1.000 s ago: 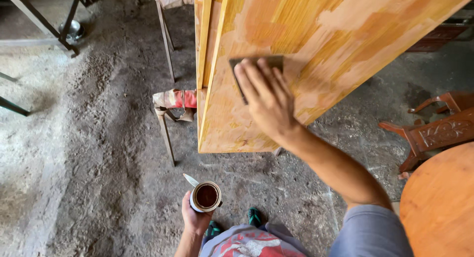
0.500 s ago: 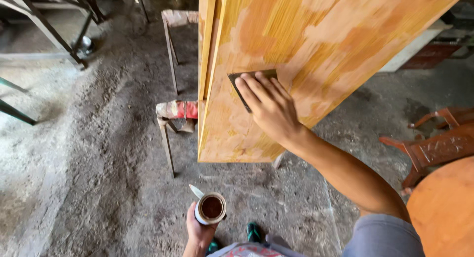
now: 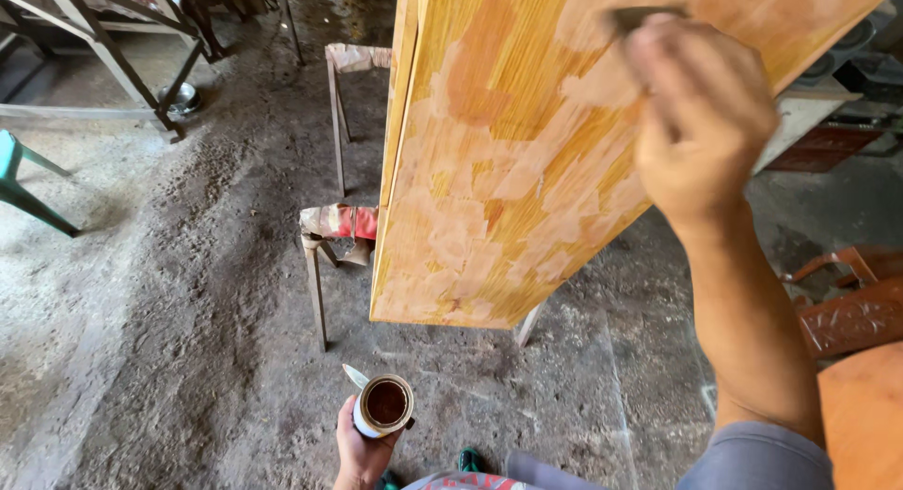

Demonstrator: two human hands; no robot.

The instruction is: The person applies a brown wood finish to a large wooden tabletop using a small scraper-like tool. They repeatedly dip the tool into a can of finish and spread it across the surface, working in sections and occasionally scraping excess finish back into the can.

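Note:
A long wooden board [image 3: 527, 161], yellow with patchy orange-brown stain, lies across trestles and runs away from me. My right hand [image 3: 701, 114] presses a dark flat pad [image 3: 632, 18] against the board's far upper part; only the pad's top edge shows past my fingers. Low in the view my left hand [image 3: 362, 443] holds a small open can [image 3: 384, 405] of dark brown liquid, with a thin blade-like tool sticking out beside it.
A wooden trestle [image 3: 324, 250] wrapped in red and pale cloth supports the board's near end; another stands further back [image 3: 353, 62]. Metal frame legs [image 3: 113, 57] are at far left, a teal chair leg [image 3: 23, 184] at left, carved reddish furniture [image 3: 847, 307] at right. The floor is dusty concrete.
My right hand slid the pad up the board, away from me, from its lower middle to its upper part. The view moved closer. My left hand kept the can steady.

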